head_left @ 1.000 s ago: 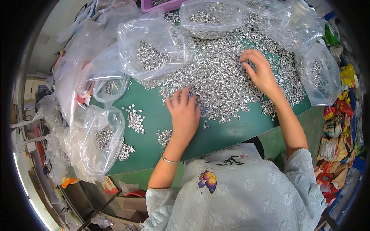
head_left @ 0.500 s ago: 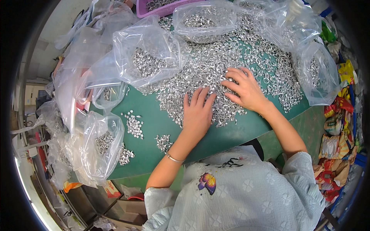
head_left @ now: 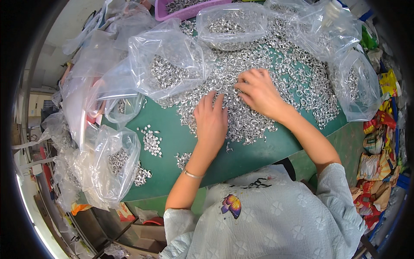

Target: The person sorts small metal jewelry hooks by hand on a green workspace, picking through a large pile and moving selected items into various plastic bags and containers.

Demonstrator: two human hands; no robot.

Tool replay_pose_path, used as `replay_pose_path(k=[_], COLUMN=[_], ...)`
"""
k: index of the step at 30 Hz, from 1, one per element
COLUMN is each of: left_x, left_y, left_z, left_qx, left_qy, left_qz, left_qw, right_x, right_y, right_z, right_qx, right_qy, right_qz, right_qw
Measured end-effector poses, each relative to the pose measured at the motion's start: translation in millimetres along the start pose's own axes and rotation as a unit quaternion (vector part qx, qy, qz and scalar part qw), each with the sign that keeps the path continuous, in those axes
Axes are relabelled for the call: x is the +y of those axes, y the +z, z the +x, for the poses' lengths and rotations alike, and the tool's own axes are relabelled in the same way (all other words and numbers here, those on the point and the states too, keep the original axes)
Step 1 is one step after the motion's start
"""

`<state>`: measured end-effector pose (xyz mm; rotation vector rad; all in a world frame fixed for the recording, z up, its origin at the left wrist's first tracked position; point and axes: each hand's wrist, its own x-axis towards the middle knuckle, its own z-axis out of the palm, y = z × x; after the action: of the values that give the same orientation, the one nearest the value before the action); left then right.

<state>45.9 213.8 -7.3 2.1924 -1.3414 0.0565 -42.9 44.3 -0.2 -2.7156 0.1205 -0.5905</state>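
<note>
A broad heap of small silver metal pieces (head_left: 250,125), many ring- or hook-shaped, spreads over the green table (head_left: 172,142). My left hand (head_left: 211,121) lies on the heap's near left part, fingers stretched and slightly apart, fingertips among the pieces. Further right and a little farther away, my right hand (head_left: 261,95) rests on the heap with bent, separated fingers pointing left. No piece shows held in either hand, though the undersides of the fingers are hidden. Left of my left forearm sit a small group of round silver pieces (head_left: 152,141) and another little pile of silver pieces (head_left: 183,160).
Clear plastic bags of silver pieces ring the heap: one at the left (head_left: 116,162), one beyond my left hand (head_left: 168,71), one at the back (head_left: 233,26) and one at the right (head_left: 353,84). A purple basket (head_left: 189,12) stands at the far edge. Colourful packages (head_left: 373,166) lie beyond the table's right side.
Both hands have shifted left across the heap, my right one also slightly farther away. A few pieces now lie apart at the heap's near edge.
</note>
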Motion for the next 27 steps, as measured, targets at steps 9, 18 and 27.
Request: replay_pose_path(k=[9, 18, 27], left_x=[-12, -14, -5], left_y=[1, 9, 18], left_z=[-8, 26, 16], left_qx=[-0.017, 0.050, -0.024], left_qy=[0.054, 0.012, 0.062], left_qz=[0.007, -0.064, -0.061], left_qw=[0.998, 0.997, 0.996], right_x=[5, 24, 33], right_y=[-5, -16, -5], right_z=[8, 16, 29], right_qx=[0.028, 0.077, 0.043], right_qy=[-0.004, 0.185, 0.083], right_qz=[0.063, 0.231, 0.098], right_qw=[0.998, 0.952, 0.991])
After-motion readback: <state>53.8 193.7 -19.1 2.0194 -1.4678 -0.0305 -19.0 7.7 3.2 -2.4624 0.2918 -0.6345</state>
